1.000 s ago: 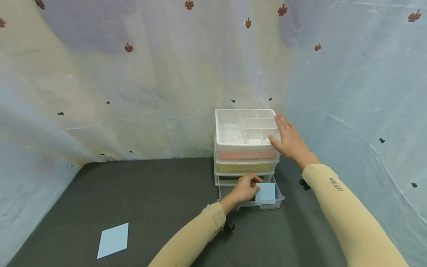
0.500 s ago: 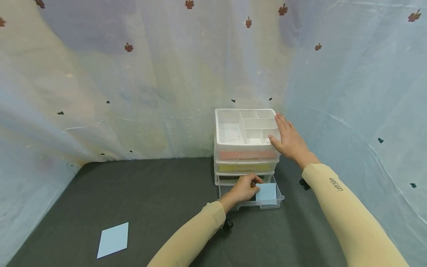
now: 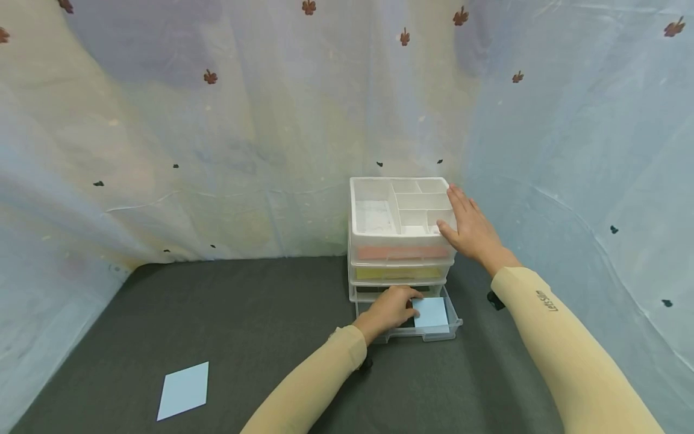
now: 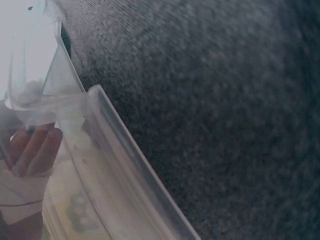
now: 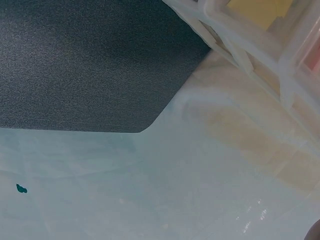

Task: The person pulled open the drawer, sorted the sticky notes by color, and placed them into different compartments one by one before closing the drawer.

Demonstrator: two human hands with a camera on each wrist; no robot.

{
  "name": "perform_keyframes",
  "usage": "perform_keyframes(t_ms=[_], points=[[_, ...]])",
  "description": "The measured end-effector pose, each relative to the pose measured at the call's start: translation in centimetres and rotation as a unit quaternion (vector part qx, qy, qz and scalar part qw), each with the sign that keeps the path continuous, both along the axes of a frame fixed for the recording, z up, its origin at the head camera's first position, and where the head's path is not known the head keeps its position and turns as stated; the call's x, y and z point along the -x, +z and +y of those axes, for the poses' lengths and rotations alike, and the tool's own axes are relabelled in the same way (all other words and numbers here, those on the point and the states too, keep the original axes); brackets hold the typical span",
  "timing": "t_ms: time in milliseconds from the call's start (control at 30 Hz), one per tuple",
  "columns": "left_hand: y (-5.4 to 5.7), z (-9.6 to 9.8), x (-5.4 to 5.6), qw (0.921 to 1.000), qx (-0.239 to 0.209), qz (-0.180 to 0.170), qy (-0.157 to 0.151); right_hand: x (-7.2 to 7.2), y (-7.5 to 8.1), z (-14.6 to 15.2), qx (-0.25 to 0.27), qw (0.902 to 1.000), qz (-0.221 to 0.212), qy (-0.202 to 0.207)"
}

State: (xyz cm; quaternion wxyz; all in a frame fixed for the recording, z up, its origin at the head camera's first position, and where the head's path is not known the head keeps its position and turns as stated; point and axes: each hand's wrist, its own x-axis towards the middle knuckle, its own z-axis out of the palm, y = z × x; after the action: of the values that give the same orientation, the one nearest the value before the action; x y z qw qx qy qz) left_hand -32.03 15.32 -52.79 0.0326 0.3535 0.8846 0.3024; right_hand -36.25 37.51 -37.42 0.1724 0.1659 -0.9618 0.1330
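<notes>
Over the pulled-out bottom drawer (image 3: 457, 324), a clear plastic one, my left hand (image 3: 389, 310) reaches in from the left. Its thumb and fingertips are at the left edge of a light blue square sheet of paper (image 3: 432, 314), which lies at the drawer's right side. The left wrist view shows fingers (image 4: 37, 150) of that hand through clear plastic, loosely extended. My right hand (image 3: 473, 232) rests against the upper right side of the white drawer organizer (image 3: 403, 239), fingers straight and thumb on the front corner of its rim. The right wrist view catches only a fingertip in its corner.
A second light blue sheet (image 3: 183, 391) lies on the dark grey tabletop (image 3: 244, 313) at front left. Orange and yellow sheets show inside the upper drawers (image 3: 401, 274). The organizer's top has several compartments. Pale curtains (image 3: 260, 132) close off the back and sides.
My left hand has shifted slightly left, its fingers loosening at the blue sheet, whose upper edge has moved a little left. My right hand stays on the organizer.
</notes>
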Motion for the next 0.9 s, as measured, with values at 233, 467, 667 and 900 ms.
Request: perform_keyframes(t_ms=[233, 467, 667, 900], points=[[-0.11, 0.17, 0.09, 0.9985, 0.051, 0.011, 0.017, -0.27, 0.17, -0.07, 0.001, 1.0000, 0.004, 0.001], [-0.17, 0.06, -0.26, 0.9962, 0.077, -0.001, 0.041, -0.28, 0.12, -0.07, 0.001, 1.0000, 0.002, -0.001], [-0.21, 0.01, -0.48, 0.9950, 0.088, 0.003, 0.046, -0.20, -0.01, -0.07, 0.001, 1.0000, 0.004, -0.001], [-0.11, -0.06, -0.58, 0.9953, 0.086, 0.006, 0.044, -0.26, -0.07, -0.08, 0.005, 1.0000, 0.001, -0.002]])
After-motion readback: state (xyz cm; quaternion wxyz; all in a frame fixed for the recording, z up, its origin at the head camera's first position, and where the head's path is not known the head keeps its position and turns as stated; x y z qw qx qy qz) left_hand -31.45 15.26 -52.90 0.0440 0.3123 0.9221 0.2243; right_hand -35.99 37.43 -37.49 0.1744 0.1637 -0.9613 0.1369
